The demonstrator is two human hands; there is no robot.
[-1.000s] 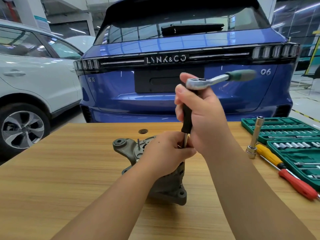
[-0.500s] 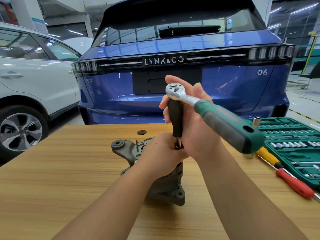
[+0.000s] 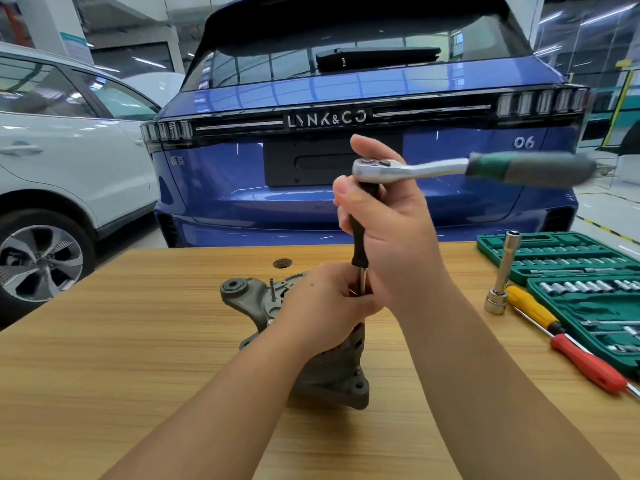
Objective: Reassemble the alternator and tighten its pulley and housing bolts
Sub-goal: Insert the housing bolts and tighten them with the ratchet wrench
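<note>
The grey cast alternator housing (image 3: 249, 299) stands on the wooden table (image 3: 104, 358), mostly covered by my left hand (image 3: 325, 306), which grips its top around the lower end of a steel shaft. A black-handled extension (image 3: 360, 237) rises upright from there. My right hand (image 3: 391, 230) is wrapped around that black handle. A chrome ratchet (image 3: 408, 168) sits on the top of the extension, its green and grey grip (image 3: 530, 168) pointing right and blurred. The bolt under the shaft is hidden by my left hand.
An open green socket set case (image 3: 561, 258) lies at the table's right edge. Beside it stand a long chrome socket (image 3: 502, 275) and lie a yellow screwdriver (image 3: 530, 306) and a red one (image 3: 588, 365). A blue car (image 3: 346, 209) is right behind the table, a white car (image 3: 69, 168) to the left.
The ratchet handle has swung from pointing toward me at the lower right back to pointing right. Both hands stay in place on the housing and the extension.
</note>
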